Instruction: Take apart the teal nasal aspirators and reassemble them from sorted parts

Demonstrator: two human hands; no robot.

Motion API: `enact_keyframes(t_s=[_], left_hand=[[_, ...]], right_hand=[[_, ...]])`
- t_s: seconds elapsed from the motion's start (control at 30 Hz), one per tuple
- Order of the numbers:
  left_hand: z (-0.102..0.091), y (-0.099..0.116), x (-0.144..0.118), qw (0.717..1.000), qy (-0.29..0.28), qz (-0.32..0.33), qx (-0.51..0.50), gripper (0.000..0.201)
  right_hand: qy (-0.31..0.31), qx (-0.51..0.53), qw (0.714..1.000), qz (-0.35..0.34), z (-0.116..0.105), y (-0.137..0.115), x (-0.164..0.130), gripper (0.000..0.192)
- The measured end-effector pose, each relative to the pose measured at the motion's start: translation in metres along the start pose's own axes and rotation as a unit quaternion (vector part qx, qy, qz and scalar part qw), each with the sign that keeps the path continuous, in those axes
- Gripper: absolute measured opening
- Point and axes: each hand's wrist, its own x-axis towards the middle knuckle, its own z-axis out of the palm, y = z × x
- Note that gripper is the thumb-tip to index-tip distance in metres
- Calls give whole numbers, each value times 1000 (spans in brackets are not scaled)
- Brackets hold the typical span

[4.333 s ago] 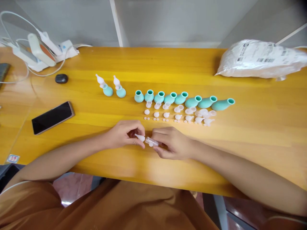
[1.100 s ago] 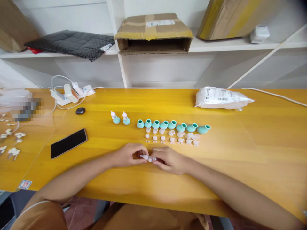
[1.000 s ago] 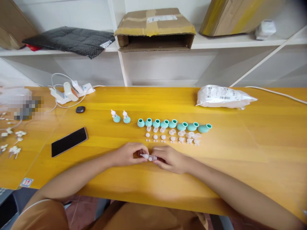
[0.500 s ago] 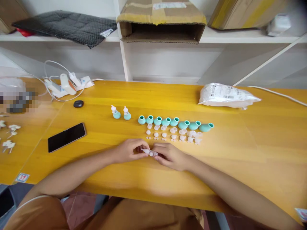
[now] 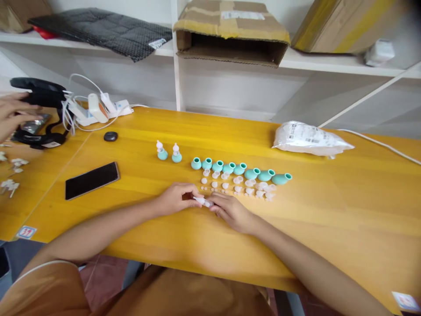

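My left hand point(image 5: 176, 198) and my right hand point(image 5: 232, 211) meet at the middle of the yellow table point(image 5: 329, 210) and together pinch a small clear plastic nozzle piece point(image 5: 203, 201). Just beyond my fingers lies a row of several teal rubber bulbs point(image 5: 239, 169). Rows of small white plastic caps and tips point(image 5: 237, 185) lie in front of the bulbs. Left of the row stand two assembled bulbs with white tips point(image 5: 168, 152).
A black phone point(image 5: 91, 180) lies at the left, a small black case point(image 5: 110, 136) and a white power strip with cables point(image 5: 95, 109) behind it. Another person's hand point(image 5: 11, 114) touches black gear at the far left. A white plastic bag point(image 5: 309, 139) lies at the right. Shelves hold a cardboard box point(image 5: 232, 33).
The view has tilted and shifted, so another person's hand and black gear now show at the far left. My hands stay together on the small piece.
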Motion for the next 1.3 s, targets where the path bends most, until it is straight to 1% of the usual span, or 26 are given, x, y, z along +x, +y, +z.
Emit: enact_keyframes(t_s=[0.13, 0.23, 0.33, 0.4, 0.5, 0.6, 0.7, 0.73, 0.77, 0.8, 0.87, 0.9, 0.93, 1.0, 1.03, 1.13, 1.3], left_hand=[[0, -1, 0, 1000, -3, -1, 12, 25], [-3, 0, 0, 1000, -13, -10, 11, 25], [-5, 2, -1, 999, -28, -20, 20, 27], [-6, 5, -1, 999, -26, -19, 32, 29], [-5, 6, 0, 998, -17, 10, 60, 31], [-3, 5, 0, 994, -5, 70, 78, 31], [-8, 3, 0, 990, -17, 112, 85, 34], [-11, 3, 1, 988, -11, 124, 95, 36], [-15, 2, 2, 984, 7, 138, 116, 37], [-19, 2, 4, 976, 42, 153, 149, 35], [-27, 2, 9, 950, 119, 167, 235, 33], [-30, 2, 11, 938, 141, 161, 274, 38], [-32, 3, 14, 929, 148, 146, 305, 45], [-33, 3, 18, 924, 131, 110, 343, 55], [-32, 3, 19, 924, 121, 95, 351, 56], [-30, 1, 22, 927, 120, 76, 348, 50], [-32, -5, 27, 943, 136, 88, 291, 26]], right_hand=[[6, -3, 1000, -10, 1, 3, -1, 37], [-2, 6, 1000, -9, 0, 4, -1, 37], [-8, 12, 1000, -9, -3, 3, -1, 39], [-6, 12, 1000, -5, -5, 0, 0, 39], [-1, 13, 1000, 11, -7, -4, 2, 35], [5, 10, 1000, 27, -6, -5, 2, 29], [5, 13, 1000, 21, -5, -3, 2, 26], [9, 17, 1000, 19, -4, -3, 2, 26], [16, 21, 999, 18, -5, -2, 2, 26], [23, 25, 999, 19, -5, -2, 2, 26], [30, 31, 999, 20, -6, -3, 3, 27], [29, 33, 999, 20, -6, -3, 3, 28], [26, 34, 999, 18, -6, -4, 4, 28], [21, 36, 999, 17, -6, -4, 5, 29], [21, 37, 999, 18, -6, -3, 5, 29], [26, 37, 999, 19, -4, -2, 5, 26], [22, 47, 998, 18, -5, -2, 6, 25]])
